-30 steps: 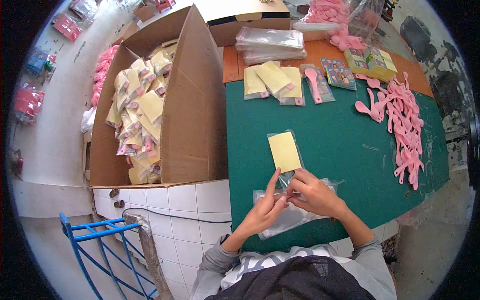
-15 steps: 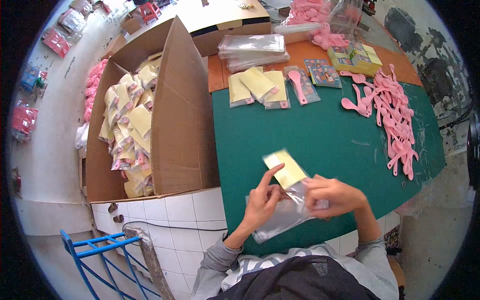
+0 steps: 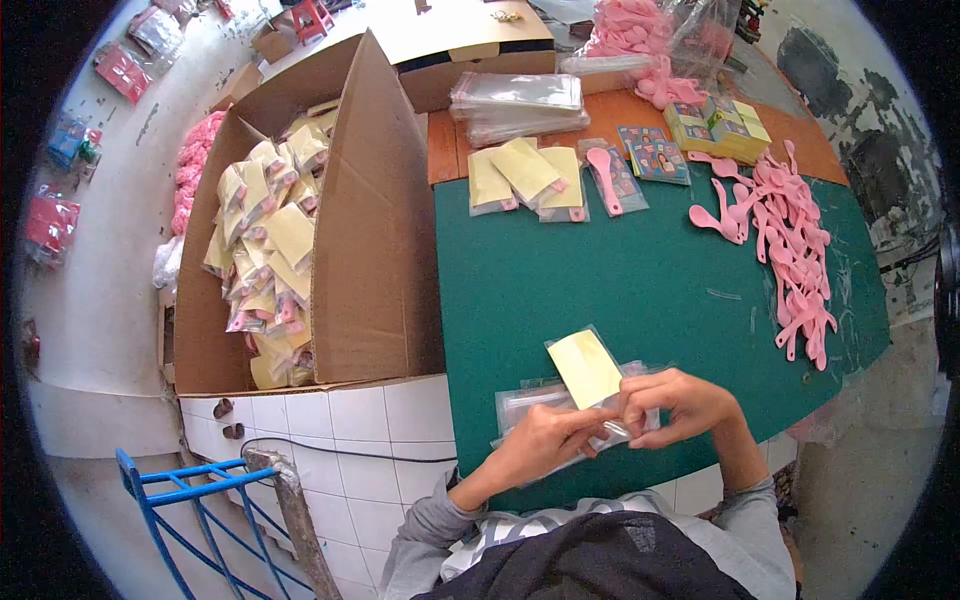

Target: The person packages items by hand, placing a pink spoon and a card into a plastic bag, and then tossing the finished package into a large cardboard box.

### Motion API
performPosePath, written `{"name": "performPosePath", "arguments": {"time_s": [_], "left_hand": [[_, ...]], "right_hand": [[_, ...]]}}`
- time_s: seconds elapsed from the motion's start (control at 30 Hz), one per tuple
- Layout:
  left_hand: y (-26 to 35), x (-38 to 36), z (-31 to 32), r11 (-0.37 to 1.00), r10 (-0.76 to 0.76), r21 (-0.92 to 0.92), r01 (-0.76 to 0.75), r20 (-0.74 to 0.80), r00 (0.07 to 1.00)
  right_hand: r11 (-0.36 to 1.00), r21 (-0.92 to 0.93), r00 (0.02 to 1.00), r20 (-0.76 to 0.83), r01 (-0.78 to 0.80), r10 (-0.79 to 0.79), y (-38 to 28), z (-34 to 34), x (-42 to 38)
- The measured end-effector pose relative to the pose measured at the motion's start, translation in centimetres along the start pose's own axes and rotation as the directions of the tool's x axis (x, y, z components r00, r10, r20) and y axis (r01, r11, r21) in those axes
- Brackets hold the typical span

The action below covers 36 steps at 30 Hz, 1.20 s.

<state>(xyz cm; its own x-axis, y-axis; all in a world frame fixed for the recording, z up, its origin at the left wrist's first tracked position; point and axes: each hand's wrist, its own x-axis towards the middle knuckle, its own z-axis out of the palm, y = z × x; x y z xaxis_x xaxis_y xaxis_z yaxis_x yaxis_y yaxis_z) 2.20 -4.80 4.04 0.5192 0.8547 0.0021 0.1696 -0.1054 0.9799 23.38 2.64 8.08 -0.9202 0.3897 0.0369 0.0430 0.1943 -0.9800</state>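
Note:
A clear plastic bag with a pale yellow card (image 3: 585,369) inside lies slanted near the table's front edge. Its lower end runs back between my two hands. My left hand (image 3: 545,440) pinches that end from the left, fingers pressed together. From the right, my right hand (image 3: 678,405) grips the same bag between thumb and fingertips, close to the left fingers. Below both hands, a stack of flat clear bags (image 3: 518,402) rests on the green tabletop (image 3: 600,280), partly hidden by the hands.
Pink spoons (image 3: 795,250) are heaped along the right. Filled packets (image 3: 518,172), a spoon packet (image 3: 606,180), printed cards (image 3: 655,155), card stacks (image 3: 740,135) and clear bags (image 3: 518,98) line the back. At left stands a cardboard box (image 3: 375,240) of packets, with a blue hand truck (image 3: 190,490) nearer.
My left hand has come down off the yellow card to the bag's lower end, its index finger no longer stretched out. The bag has shifted down and slightly right; both hands are closer together.

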Motion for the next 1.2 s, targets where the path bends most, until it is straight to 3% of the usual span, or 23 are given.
{"name": "performPosePath", "arguments": {"time_s": [0.07, 0.17, 0.27, 0.3, 0.33, 0.37, 0.4, 0.43, 0.47, 0.5, 0.53, 0.6, 0.63, 0.67, 0.7, 0.87, 0.97, 1.07, 1.17, 1.2], "left_hand": [[0.9, 0.0, -0.1, 1.000, 0.000, -0.009, 0.001, 0.022, 1.000], [0.1, 0.0, 0.1, 0.997, -0.075, -0.002, 0.075, -0.113, 0.991], [-0.1, -0.5, -0.7, 0.996, -0.086, -0.039, 0.082, -0.132, 0.987], [-0.2, -0.8, -0.8, 0.998, -0.060, -0.023, 0.057, -0.168, 0.984], [-0.3, -1.0, -0.9, 1.000, -0.031, -0.007, 0.030, -0.199, 0.980], [-0.3, -1.1, -0.9, 1.000, 0.003, 0.010, -0.001, -0.227, 0.974], [-0.2, -1.2, -0.9, 0.999, -0.006, 0.033, 0.014, -0.230, 0.973], [0.0, -1.3, -1.1, 0.998, -0.009, 0.058, 0.023, -0.241, 0.970], [0.0, -1.3, -1.1, 0.996, -0.013, 0.080, 0.035, -0.260, 0.965], [0.0, -1.4, -1.1, 0.998, -0.024, 0.056, 0.041, -0.275, 0.961], [-0.1, -1.4, -1.0, 0.998, -0.036, 0.030, 0.047, -0.294, 0.955], [-0.2, -1.6, -0.6, 0.998, -0.063, -0.013, 0.062, -0.321, 0.945], [-0.1, -1.5, -0.7, 0.998, -0.061, -0.017, 0.059, -0.331, 0.942], [0.0, -1.4, -0.7, 0.998, -0.058, -0.019, 0.055, -0.343, 0.938], [0.2, -1.4, -0.7, 0.997, -0.069, -0.041, 0.059, -0.347, 0.935], [-0.3, -2.1, -1.0, 0.994, -0.105, -0.054, 0.092, -0.321, 0.941], [-0.4, -2.2, -1.0, 0.976, -0.181, 0.059, 0.212, -0.330, 0.927], [-1.4, -2.5, -0.2, 0.976, -0.203, -0.017, 0.215, -0.405, 0.891], [-1.1, -2.2, 0.4, 0.949, -0.313, -0.121, 0.290, -0.450, 0.837], [-1.0, -2.0, 0.5, 0.956, -0.287, -0.085, 0.282, -0.480, 0.829]], "right_hand": [[0.999, 0.035, 1.000, 0.005, 0.012, -0.012, 0.5, -1.4, -0.7], [0.959, 0.238, 0.987, -0.096, 0.151, -0.131, 1.0, -3.8, -3.0], [0.897, 0.226, 0.892, -0.346, 0.379, -0.290, 1.6, -8.3, -8.5], [0.970, -0.221, 0.836, -0.510, 0.100, -0.202, 2.0, -10.9, -12.5], [0.804, -0.499, 0.748, -0.655, -0.322, -0.106, 2.3, -13.5, -16.4], [0.567, -0.445, 0.521, -0.853, -0.693, -0.032, 2.9, -17.2, -19.9], [0.107, -0.203, 0.210, -0.976, -0.973, 0.054, 3.5, -20.8, -23.3], [-0.253, 0.057, -0.091, -0.988, -0.966, 0.125, 1.9, -22.7, -23.3], [-0.360, 0.128, -0.172, -0.981, -0.924, 0.092, 1.4, -22.4, -23.5], [-0.247, 0.049, -0.063, -0.997, -0.968, 0.048, 2.2, -21.2, -23.3], [-0.017, -0.135, 0.135, -0.991, -0.991, 0.028, 1.1, -17.7, -19.3], [0.515, -0.422, 0.541, -0.835, -0.746, 0.100, -0.4, -8.8, -10.4], [0.676, -0.443, 0.654, -0.752, -0.589, 0.077, -0.4, -4.9, -7.3], [0.813, -0.411, 0.754, -0.654, -0.413, 0.052, -0.4, -1.1, -4.3], [0.720, -0.607, 0.858, -0.513, -0.337, -0.030, -0.2, 1.3, -2.6], [0.916, -0.266, 0.754, -0.655, -0.302, 0.058, 3.4, 6.7, -0.7], [0.934, -0.206, 0.747, -0.659, -0.290, 0.086, 2.5, 6.2, -0.3], [0.932, -0.245, 0.768, -0.639, -0.267, 0.052, 3.0, 6.1, -0.6], [0.943, 0.299, 0.625, -0.712, -0.145, 0.322, 3.7, 7.5, 0.0], [0.913, 0.381, 0.613, -0.689, -0.147, 0.387, 4.0, 7.8, -0.1]]}}
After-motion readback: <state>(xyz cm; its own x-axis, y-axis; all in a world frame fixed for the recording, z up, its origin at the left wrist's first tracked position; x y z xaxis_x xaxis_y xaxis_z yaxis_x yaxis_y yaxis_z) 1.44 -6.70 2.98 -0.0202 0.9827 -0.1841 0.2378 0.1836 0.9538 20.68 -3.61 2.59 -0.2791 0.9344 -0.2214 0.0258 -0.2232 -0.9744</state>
